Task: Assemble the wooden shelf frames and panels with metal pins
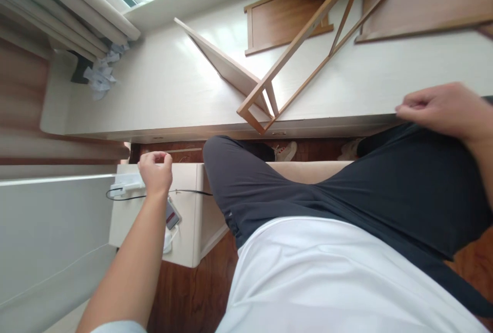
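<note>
My left hand [156, 171] is closed in a pinch above the white bedside cabinet [187, 240]; whatever it may hold is too small or hidden to make out. Close by on the cabinet are a white power adapter [131, 187] with a black cable and a dark card-like device [172, 215]. My right hand [442, 109] is curled into a loose fist over my right knee, near the front edge of the white ledge [154, 91]. Its palm is hidden. Ahead, between both hands, a partly joined wooden frame [296, 48] stands tilted on the ledge, touched by neither hand.
Two flat wooden panels [287, 17] [427, 1] lie farther back on the ledge. Crumpled white paper [100, 73] sits at its left end, beside the curtain [73, 9]. A seat edge [308, 169] shows between my legs.
</note>
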Demonstrator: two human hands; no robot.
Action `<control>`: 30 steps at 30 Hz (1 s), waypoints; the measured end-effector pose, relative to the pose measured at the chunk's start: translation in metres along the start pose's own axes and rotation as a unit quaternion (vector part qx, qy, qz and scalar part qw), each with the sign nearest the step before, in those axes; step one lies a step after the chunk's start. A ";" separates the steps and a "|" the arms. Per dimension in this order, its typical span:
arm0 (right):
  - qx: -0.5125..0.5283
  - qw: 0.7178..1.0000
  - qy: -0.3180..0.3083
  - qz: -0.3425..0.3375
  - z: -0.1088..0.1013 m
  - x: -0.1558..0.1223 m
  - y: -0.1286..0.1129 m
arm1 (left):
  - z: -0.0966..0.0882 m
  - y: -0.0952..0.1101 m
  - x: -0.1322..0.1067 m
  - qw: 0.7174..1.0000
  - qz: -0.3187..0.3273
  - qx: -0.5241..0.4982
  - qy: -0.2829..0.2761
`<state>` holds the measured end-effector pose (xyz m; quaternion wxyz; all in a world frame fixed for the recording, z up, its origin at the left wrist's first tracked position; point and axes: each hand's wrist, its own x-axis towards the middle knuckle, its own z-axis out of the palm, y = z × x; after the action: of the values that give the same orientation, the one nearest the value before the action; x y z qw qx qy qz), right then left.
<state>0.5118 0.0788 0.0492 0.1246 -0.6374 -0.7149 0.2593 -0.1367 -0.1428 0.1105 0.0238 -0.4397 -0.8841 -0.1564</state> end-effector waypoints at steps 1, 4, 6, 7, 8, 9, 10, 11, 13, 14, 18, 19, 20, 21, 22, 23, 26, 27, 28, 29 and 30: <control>0.004 0.997 -0.070 -0.034 0.004 0.000 -0.011 | 0.002 0.023 -0.004 0.997 -0.004 -0.077 0.021; 0.066 0.985 -0.132 -0.086 0.023 -0.001 -0.040 | 0.018 0.097 -0.030 0.956 -0.020 -0.292 0.008; 0.129 0.975 -0.141 -0.110 0.039 -0.001 -0.057 | 0.038 0.144 -0.052 0.916 -0.036 -0.398 -0.037; 0.159 0.970 -0.142 -0.115 0.047 0.000 -0.065 | 0.049 0.165 -0.063 0.893 -0.046 -0.442 -0.074; 0.184 0.964 -0.150 -0.120 0.055 0.000 -0.073 | 0.062 0.185 -0.073 0.865 -0.066 -0.483 -0.114; 0.207 0.958 -0.158 -0.122 0.062 0.000 -0.081 | 0.074 0.202 -0.082 0.834 -0.095 -0.520 -0.158; 0.225 0.952 -0.165 -0.125 0.069 0.000 -0.088 | 0.086 0.216 -0.089 0.802 -0.132 -0.552 -0.187; 0.240 0.947 -0.168 -0.130 0.076 0.000 -0.096 | 0.096 0.228 -0.096 0.771 -0.167 -0.577 -0.211; 0.268 0.940 -0.159 -0.139 0.090 -0.002 -0.111 | 0.114 0.245 -0.107 0.725 -0.220 -0.602 -0.251; 0.281 0.936 -0.162 -0.138 0.097 -0.004 -0.118 | 0.120 0.249 -0.111 0.711 -0.238 -0.603 -0.273; 0.316 0.912 -0.230 -0.124 0.125 -0.013 -0.144 | 0.136 0.254 -0.119 0.686 -0.272 -0.584 -0.339; 0.314 0.910 -0.243 -0.121 0.132 -0.015 -0.149 | 0.138 0.253 -0.119 0.680 -0.278 -0.583 -0.347; 0.308 0.911 -0.247 -0.118 0.139 -0.017 -0.154 | 0.139 0.252 -0.118 0.672 -0.284 -0.586 -0.353; 0.301 0.914 -0.246 -0.114 0.146 -0.019 -0.159 | 0.140 0.252 -0.117 0.665 -0.290 -0.589 -0.356; 0.295 0.918 -0.242 -0.111 0.152 -0.020 -0.162 | 0.141 0.251 -0.116 0.659 -0.296 -0.592 -0.356; 0.293 0.920 -0.234 -0.110 0.158 -0.021 -0.165 | 0.142 0.250 -0.115 0.654 -0.302 -0.596 -0.354; 0.309 0.920 -0.212 -0.112 0.171 -0.020 -0.168 | 0.144 0.248 -0.113 0.645 -0.318 -0.605 -0.341; 0.317 0.919 -0.207 -0.112 0.174 -0.019 -0.168 | 0.145 0.248 -0.113 0.642 -0.323 -0.607 -0.338; 0.323 0.917 -0.204 -0.111 0.176 -0.018 -0.168 | 0.146 0.248 -0.112 0.639 -0.328 -0.609 -0.337; 0.329 0.916 -0.201 -0.107 0.178 -0.017 -0.167 | 0.147 0.247 -0.112 0.635 -0.333 -0.611 -0.336; 0.334 0.916 -0.199 -0.100 0.180 -0.016 -0.168 | 0.148 0.247 -0.112 0.631 -0.338 -0.612 -0.337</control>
<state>0.2809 0.0162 -0.0096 0.2110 -0.4190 -0.6566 0.5906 0.1398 -0.0454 0.0128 -0.6046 -0.0461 -0.6186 -0.4997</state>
